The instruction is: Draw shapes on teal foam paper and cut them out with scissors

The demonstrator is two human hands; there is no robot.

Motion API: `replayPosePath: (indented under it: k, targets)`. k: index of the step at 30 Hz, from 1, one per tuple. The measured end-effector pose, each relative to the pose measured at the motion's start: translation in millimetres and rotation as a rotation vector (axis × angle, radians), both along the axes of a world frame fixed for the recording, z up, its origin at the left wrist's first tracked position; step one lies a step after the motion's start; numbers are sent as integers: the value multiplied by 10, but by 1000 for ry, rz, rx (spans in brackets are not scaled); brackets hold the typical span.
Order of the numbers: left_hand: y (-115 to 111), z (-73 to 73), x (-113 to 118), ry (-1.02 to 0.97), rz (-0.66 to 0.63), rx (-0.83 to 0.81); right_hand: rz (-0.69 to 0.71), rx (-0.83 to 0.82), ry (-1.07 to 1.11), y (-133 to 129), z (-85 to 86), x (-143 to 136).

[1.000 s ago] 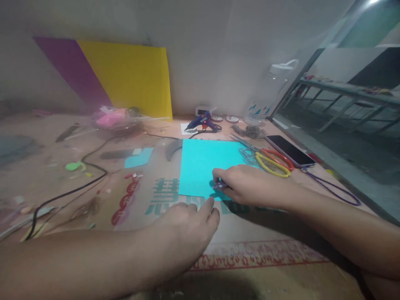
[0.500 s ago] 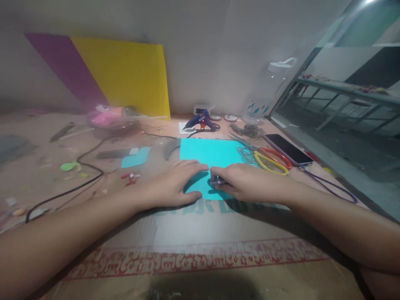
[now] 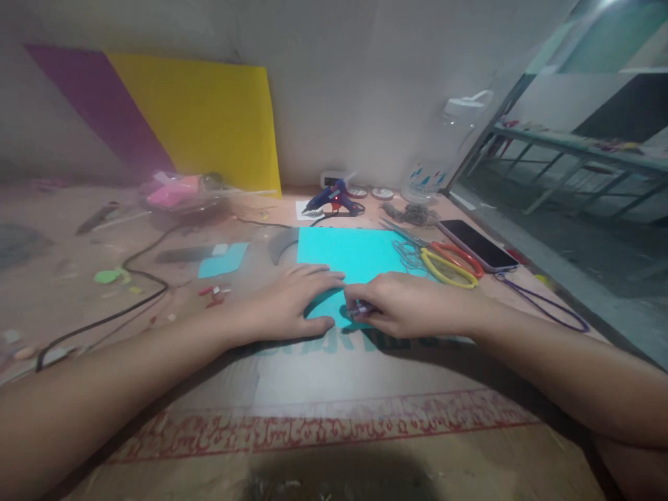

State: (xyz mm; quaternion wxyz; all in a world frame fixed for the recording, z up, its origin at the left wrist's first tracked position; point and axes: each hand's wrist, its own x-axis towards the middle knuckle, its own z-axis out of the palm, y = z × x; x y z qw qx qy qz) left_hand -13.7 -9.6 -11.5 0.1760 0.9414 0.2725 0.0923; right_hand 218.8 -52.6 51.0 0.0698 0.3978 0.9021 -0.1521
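A bright turquoise sheet of paper (image 3: 342, 247) lies flat in the middle of the table. My left hand (image 3: 292, 303) rests at its left side, palm down, thumb and fingers spread. On the sheet's right part, my right hand (image 3: 412, 303) is closed around a small purplish-grey tool (image 3: 361, 311); the fingers cover most of it, so its kind is unclear. Right of the sheet, scissors with red handles (image 3: 459, 257) and a yellow-handled tool (image 3: 449, 273) lie close together. A tangle of thin pale wire or thread (image 3: 407, 256) overlaps the sheet's right edge.
Behind the sheet sit a blue glue gun (image 3: 334, 197) and a clear bottle (image 3: 431, 167). A phone (image 3: 477, 245) lies at the right edge. To the left are a black cord (image 3: 140, 303), a turquoise scrap (image 3: 224, 261) and a plastic bag (image 3: 182, 198). Yellow card (image 3: 203, 125) leans on the wall.
My right hand has shifted slightly toward me on the sheet, with the small tool still in its fingers. My left hand stays spread in place. The whole view has shifted a little.
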Motion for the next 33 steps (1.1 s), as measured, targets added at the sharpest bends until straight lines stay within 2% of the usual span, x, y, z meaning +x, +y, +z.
replayPosePath:
  k: [4, 9, 14, 19, 24, 29, 33]
  targets:
    - [7, -5, -6, -14, -15, 6, -60, 124, 71, 7, -52, -15]
    - [5, 4, -5, -22, -9, -3, -32, -27, 69, 4, -37, -26]
    - [10, 11, -5, -31, -50, 40, -92, 87, 120, 27, -72, -14]
    - [19, -4, -11, 4, -30, 27, -26, -105, 103, 56, -28, 20]
    - [28, -13, -21, -15, -56, 74, -131, 46, 127, 53, -23, -2]
    - [26, -21, -23, -11, -45, 54, -65, -89, 67, 60, 26, 20]
    - [31, -33, -20, -25, -47, 65, -137, 26, 84, 61, -4, 17]
